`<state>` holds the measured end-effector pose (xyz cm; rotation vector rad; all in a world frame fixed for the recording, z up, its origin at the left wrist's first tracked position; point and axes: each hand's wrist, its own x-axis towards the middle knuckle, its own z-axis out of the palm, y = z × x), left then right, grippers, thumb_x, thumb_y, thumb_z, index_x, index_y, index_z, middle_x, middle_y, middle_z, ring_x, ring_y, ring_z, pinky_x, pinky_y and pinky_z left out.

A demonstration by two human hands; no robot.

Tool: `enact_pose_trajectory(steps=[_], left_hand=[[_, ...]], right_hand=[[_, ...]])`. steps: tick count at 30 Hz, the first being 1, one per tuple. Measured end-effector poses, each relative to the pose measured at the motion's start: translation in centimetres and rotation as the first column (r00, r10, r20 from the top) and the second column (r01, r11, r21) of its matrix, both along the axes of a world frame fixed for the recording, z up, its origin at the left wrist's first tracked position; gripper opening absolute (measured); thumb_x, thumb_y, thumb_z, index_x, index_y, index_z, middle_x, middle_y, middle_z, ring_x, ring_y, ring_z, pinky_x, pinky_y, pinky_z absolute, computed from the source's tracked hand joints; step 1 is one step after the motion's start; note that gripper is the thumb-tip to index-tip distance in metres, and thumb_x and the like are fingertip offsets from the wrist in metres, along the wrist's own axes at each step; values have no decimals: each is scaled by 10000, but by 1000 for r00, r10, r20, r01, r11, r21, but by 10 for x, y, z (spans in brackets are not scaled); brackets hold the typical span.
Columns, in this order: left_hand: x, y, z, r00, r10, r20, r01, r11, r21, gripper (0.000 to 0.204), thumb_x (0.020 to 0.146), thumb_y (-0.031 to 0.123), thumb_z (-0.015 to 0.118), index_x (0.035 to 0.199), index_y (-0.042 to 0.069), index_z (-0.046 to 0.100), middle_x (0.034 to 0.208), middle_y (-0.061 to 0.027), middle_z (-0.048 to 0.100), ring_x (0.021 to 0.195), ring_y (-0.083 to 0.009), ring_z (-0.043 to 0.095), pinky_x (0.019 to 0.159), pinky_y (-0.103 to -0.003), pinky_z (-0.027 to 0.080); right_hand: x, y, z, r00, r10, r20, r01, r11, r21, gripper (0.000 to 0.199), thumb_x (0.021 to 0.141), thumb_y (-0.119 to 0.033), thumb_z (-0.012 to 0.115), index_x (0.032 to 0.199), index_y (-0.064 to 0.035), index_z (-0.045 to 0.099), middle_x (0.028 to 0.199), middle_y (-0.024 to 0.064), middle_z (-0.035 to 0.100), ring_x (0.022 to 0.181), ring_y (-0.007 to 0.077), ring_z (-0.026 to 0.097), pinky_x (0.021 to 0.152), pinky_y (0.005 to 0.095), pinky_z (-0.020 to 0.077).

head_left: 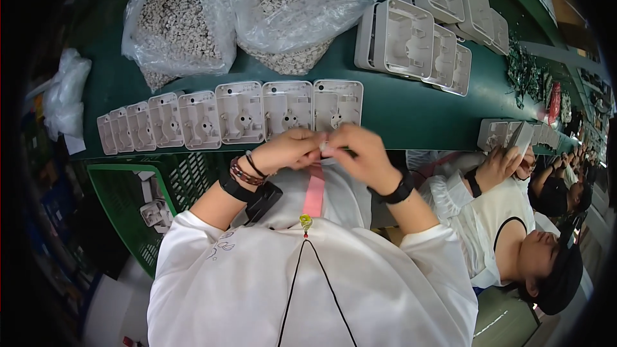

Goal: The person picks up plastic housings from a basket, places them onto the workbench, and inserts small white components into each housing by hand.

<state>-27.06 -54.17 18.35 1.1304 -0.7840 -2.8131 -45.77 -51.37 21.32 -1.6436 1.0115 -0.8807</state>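
Left to right: a green crate point(116, 183) beside the green workbench point(411, 106); along the bench's near edge, a row of pale plastic housings point(238, 112), with two clear bags of small parts point(244, 9) behind. Left hand point(290, 149) and right hand point(360, 151) meet at the bench's near edge, fingertips pinching one small white part point(326, 148) between them. Farther right, stacked housings point(424, 38) and a neighbouring person's hand point(501, 164).

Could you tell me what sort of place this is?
Probably a factory assembly line: a row of grey plastic housings on a green conveyor belt, bags of small parts, and a co-worker alongside.
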Motion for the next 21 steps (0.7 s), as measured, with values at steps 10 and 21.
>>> enact_pose_trajectory(steps=[10,21], left_hand=[[-30,-10,-39,492,429,757,770,191,-609,370,754,417,567,614,75,592,558,-117,585,510,-269,596,442,-365,459],[-28,-8,-36,519,388,762,753,213,-622,264,763,341,579,708,83,595,545,-99,576,492,-253,591,434,-354,454]], right_hand=[[-31,-85,-72,768,44,-639,-419,789,-449,131,618,-71,573,748,-66,555,820,43,513,771,223,517,646,309,434],[-17,-107,-92,665,262,-700,-622,713,-323,117,624,-113,550,728,-73,587,921,19,490,878,183,471,715,293,415]])
